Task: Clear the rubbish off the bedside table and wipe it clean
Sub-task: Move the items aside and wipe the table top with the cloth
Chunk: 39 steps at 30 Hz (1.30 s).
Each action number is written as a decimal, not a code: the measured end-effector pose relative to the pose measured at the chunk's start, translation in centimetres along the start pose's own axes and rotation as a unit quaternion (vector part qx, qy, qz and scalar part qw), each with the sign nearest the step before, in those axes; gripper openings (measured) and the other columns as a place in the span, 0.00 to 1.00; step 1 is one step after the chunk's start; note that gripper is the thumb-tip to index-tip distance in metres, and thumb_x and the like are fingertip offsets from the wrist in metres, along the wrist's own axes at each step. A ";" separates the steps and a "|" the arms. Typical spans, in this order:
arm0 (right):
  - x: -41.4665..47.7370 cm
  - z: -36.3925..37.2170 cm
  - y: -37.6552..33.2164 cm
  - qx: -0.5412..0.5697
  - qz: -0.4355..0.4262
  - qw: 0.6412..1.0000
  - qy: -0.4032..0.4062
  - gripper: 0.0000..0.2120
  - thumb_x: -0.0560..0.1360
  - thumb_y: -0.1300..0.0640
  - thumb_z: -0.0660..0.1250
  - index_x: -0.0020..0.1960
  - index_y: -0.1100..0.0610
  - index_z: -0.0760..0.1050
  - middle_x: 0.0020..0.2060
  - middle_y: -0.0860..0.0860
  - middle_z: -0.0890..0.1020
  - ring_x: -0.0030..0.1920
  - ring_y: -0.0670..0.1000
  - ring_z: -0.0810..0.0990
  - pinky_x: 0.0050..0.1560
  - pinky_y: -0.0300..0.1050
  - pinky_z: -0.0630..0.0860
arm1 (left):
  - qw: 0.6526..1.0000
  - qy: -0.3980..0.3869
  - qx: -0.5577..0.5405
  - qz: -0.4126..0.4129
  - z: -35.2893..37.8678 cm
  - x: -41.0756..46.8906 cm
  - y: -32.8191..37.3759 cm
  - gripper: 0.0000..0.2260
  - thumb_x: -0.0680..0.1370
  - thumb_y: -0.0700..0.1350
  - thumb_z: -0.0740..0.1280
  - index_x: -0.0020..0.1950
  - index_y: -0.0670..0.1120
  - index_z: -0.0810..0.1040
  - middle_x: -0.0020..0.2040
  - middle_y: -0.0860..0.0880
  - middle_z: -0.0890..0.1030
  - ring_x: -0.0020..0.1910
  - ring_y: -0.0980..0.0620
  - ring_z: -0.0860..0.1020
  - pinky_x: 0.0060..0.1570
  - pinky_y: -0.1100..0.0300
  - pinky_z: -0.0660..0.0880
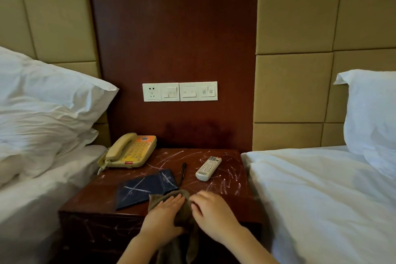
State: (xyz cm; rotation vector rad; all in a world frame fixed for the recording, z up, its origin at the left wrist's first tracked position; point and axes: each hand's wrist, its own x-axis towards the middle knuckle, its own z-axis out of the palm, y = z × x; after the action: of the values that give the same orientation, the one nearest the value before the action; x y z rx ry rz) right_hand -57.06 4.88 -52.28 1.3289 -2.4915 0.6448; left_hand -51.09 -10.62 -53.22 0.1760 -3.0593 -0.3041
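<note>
Front edge of the bedside table point(96, 197): brown cloth point(184, 215) bunched there, tail hanging over the edge. Left hand point(165, 214) lies flat on it, fingers straight. Right hand point(212, 214) just beside, fingers bent against the cloth; grip or mere touch, cannot tell. Behind the hands, a dark blue folder point(145, 188). Farther back, pen point(183, 172), then white remote point(208, 168) toward the right edge. Telephone point(130, 152) at the back left corner. White scrawls across the top.
</note>
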 end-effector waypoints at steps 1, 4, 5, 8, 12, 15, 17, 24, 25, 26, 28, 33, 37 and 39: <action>0.6 0.6 -1.0 0.007 0.000 1.000 -0.020 0.16 0.81 0.53 0.54 0.65 0.55 0.73 0.59 0.50 0.76 0.59 0.50 0.74 0.60 0.46 0.71 | 1.000 0.004 -0.003 0.008 0.0 0.0 -0.1 0.37 0.74 0.59 0.65 0.78 0.53 0.52 0.78 0.55 0.54 0.76 0.55 0.52 0.74 0.58 0.49; 2.1 2.4 -3.4 0.033 0.029 0.997 -0.066 0.19 0.81 0.55 0.53 0.70 0.56 0.68 0.67 0.52 0.72 0.65 0.52 0.71 0.66 0.46 0.69 | 0.999 0.016 -0.021 0.023 0.0 -0.6 -1.2 0.33 0.75 0.57 0.64 0.77 0.50 0.57 0.76 0.54 0.59 0.75 0.55 0.57 0.74 0.60 0.53; 2.5 2.9 -4.0 0.037 0.044 0.995 -0.079 0.20 0.81 0.55 0.52 0.71 0.57 0.66 0.68 0.53 0.71 0.67 0.52 0.70 0.67 0.46 0.68 | 0.999 0.020 -0.030 0.022 -0.1 -0.9 -1.8 0.31 0.74 0.57 0.64 0.76 0.51 0.60 0.75 0.55 0.62 0.74 0.56 0.60 0.73 0.60 0.57; 3.5 4.2 -5.9 0.021 0.061 0.990 -0.129 0.23 0.81 0.55 0.52 0.75 0.59 0.59 0.73 0.55 0.65 0.72 0.54 0.64 0.71 0.46 0.63 | 0.997 0.047 -0.047 0.025 -0.1 -2.0 -4.0 0.29 0.73 0.54 0.65 0.73 0.56 0.64 0.72 0.58 0.66 0.70 0.58 0.65 0.70 0.61 0.64; 4.4 5.4 -8.5 -0.013 0.031 0.984 -0.173 0.33 0.79 0.51 0.57 0.78 0.59 0.49 0.77 0.57 0.56 0.76 0.55 0.55 0.75 0.47 0.55 | 0.996 0.085 -0.030 0.030 0.1 -3.6 -7.0 0.27 0.76 0.49 0.62 0.75 0.57 0.61 0.73 0.59 0.64 0.71 0.61 0.63 0.69 0.66 0.63; 5.1 6.5 -10.2 -0.038 0.003 0.986 -0.164 0.33 0.79 0.53 0.58 0.78 0.60 0.47 0.77 0.57 0.54 0.77 0.55 0.54 0.75 0.47 0.52 | 0.995 0.093 -0.020 0.024 0.2 -4.4 -9.1 0.29 0.75 0.46 0.62 0.76 0.55 0.59 0.74 0.58 0.63 0.72 0.61 0.61 0.69 0.68 0.61; 5.9 7.3 -11.3 -0.044 -0.006 0.986 -0.162 0.33 0.79 0.55 0.57 0.78 0.60 0.46 0.77 0.58 0.54 0.77 0.55 0.54 0.75 0.47 0.51 | 0.995 0.098 -0.014 0.020 -0.1 -4.8 -10.7 0.30 0.76 0.45 0.62 0.77 0.55 0.57 0.75 0.58 0.61 0.73 0.61 0.60 0.68 0.69 0.61; 10.2 9.8 -14.6 -0.050 -0.022 0.980 -0.189 0.32 0.79 0.57 0.56 0.78 0.62 0.46 0.77 0.59 0.52 0.77 0.56 0.53 0.76 0.48 0.50 | 0.994 0.109 0.007 0.008 -1.3 -4.6 -16.1 0.30 0.77 0.46 0.61 0.77 0.53 0.54 0.77 0.57 0.56 0.75 0.62 0.55 0.68 0.73 0.51; 10.7 10.1 -15.1 -0.049 -0.025 0.980 -0.190 0.31 0.79 0.58 0.56 0.78 0.62 0.47 0.77 0.59 0.52 0.77 0.56 0.52 0.76 0.47 0.50 | 0.994 0.109 0.008 0.003 -1.6 -4.6 -16.8 0.30 0.77 0.46 0.61 0.77 0.53 0.54 0.77 0.57 0.56 0.75 0.62 0.55 0.68 0.73 0.49; 11.2 10.5 -15.5 -0.048 -0.028 0.980 -0.192 0.31 0.80 0.58 0.55 0.78 0.63 0.47 0.77 0.59 0.52 0.77 0.56 0.52 0.76 0.47 0.49 | 0.994 0.107 0.009 -0.001 -1.7 -4.7 -17.6 0.29 0.77 0.46 0.61 0.77 0.52 0.54 0.77 0.56 0.56 0.75 0.61 0.55 0.68 0.74 0.49; 12.1 11.3 -16.4 -0.050 -0.035 0.979 -0.197 0.31 0.80 0.57 0.55 0.78 0.63 0.47 0.77 0.60 0.52 0.77 0.57 0.52 0.76 0.48 0.49 | 0.995 0.101 0.004 -0.009 -2.0 -5.0 -19.1 0.29 0.78 0.45 0.60 0.77 0.51 0.55 0.77 0.55 0.56 0.75 0.61 0.55 0.66 0.74 0.47; 12.8 12.3 -16.7 -0.050 -0.042 0.980 -0.190 0.29 0.81 0.58 0.52 0.78 0.63 0.47 0.77 0.60 0.52 0.77 0.56 0.53 0.76 0.48 0.50 | 0.995 0.098 -0.006 -0.035 -1.9 -4.8 -20.7 0.29 0.76 0.45 0.60 0.77 0.54 0.57 0.76 0.57 0.59 0.74 0.61 0.57 0.69 0.71 0.51; 12.3 12.3 -15.2 -0.078 -0.057 0.977 -0.191 0.27 0.82 0.57 0.48 0.78 0.62 0.45 0.78 0.58 0.50 0.77 0.54 0.51 0.77 0.47 0.47 | 0.996 0.071 0.001 -0.057 -1.4 -4.5 -19.8 0.34 0.71 0.50 0.57 0.77 0.54 0.54 0.77 0.57 0.57 0.75 0.59 0.55 0.74 0.61 0.53; 12.0 12.1 -14.5 -0.100 -0.062 0.974 -0.192 0.26 0.83 0.55 0.46 0.78 0.62 0.44 0.78 0.57 0.50 0.78 0.53 0.50 0.77 0.48 0.46 | 0.995 0.073 0.003 -0.063 -1.4 -4.2 -18.9 0.33 0.72 0.49 0.57 0.78 0.54 0.53 0.77 0.57 0.56 0.76 0.58 0.54 0.74 0.58 0.51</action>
State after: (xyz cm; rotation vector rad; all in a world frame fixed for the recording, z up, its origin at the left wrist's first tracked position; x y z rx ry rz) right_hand -51.78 -16.83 -54.06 1.6407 -2.6436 0.1083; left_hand -44.74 -28.79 -55.82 0.3752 -2.9108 -0.2761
